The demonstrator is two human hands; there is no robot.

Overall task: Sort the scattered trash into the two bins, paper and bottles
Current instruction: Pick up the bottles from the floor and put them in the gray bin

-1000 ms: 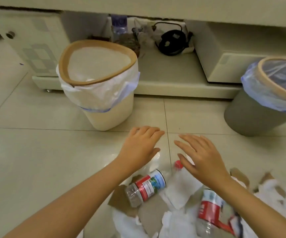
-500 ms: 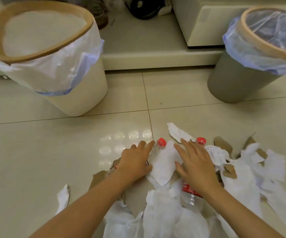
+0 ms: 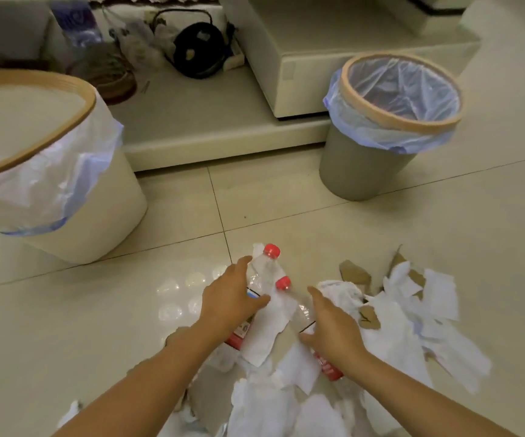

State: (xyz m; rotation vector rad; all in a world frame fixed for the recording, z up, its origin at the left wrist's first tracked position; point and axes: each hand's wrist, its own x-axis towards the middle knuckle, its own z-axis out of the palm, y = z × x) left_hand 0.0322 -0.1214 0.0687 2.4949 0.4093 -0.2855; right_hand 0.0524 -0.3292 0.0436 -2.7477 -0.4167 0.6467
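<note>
Nearest, we are kneeling over loose white paper [image 3: 264,405]: light and limp, so we are judging that any pinched bunch lifts. Further out, our left hand [image 3: 229,305] is curling around a clear bottle [image 3: 262,275], red cap [image 3: 271,251] pointing away; our right hand [image 3: 333,332] is half-closing on another bottle [image 3: 327,367]. Both look empty, light, crushable and slick, so mid-body is probably the safest grip. Beyond, the cream bin [image 3: 90,228] and grey bin [image 3: 359,165] are standing well apart.

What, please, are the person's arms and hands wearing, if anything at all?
Nothing that shows. The left hand and right hand are bare, with no gloves, rings, watch or bracelets visible. Both forearms are uncovered down to the frame's bottom edge; no sleeve comes into view.
</note>
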